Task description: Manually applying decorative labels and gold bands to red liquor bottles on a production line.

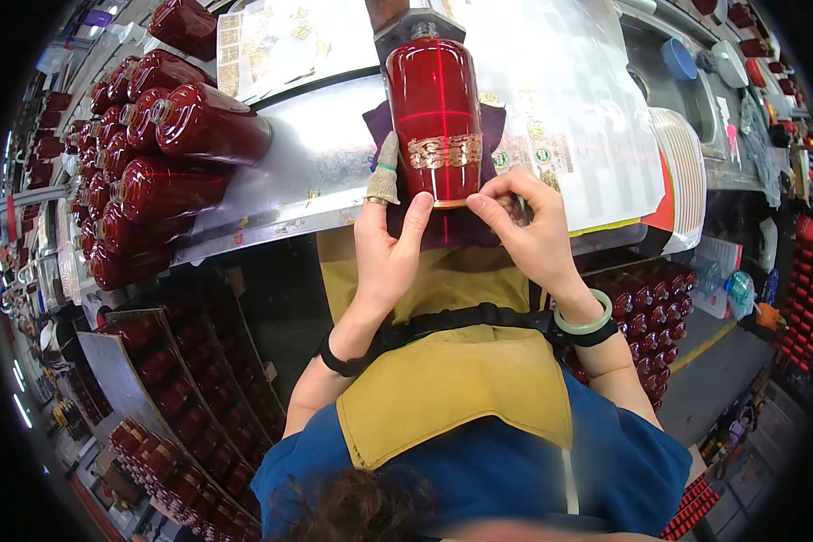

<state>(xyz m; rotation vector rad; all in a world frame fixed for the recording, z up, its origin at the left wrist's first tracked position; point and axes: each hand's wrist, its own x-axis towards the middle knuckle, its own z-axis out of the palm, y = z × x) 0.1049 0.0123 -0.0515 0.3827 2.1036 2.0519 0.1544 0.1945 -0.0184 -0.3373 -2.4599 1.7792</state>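
Note:
A glossy red bottle (432,99) lies on a dark purple cloth (376,122) on the metal workbench (312,154), its base toward me. A gold patterned label band (444,151) wraps it near the base, and red laser lines cross it. My left hand (388,248) touches the bottle's base edge with the thumb; its index finger wears a knitted finger cot (386,172) beside the bottle's left side. My right hand (526,226) pinches at the bottle's lower right edge by the label.
Several red bottles (167,144) lie stacked at the bench's left. Sheets of gold labels (280,41) lie behind, and clear film with stickers (560,117) to the right beside a stack of white trays (686,172). Crates of red bottles (181,397) stand on the floor left and right.

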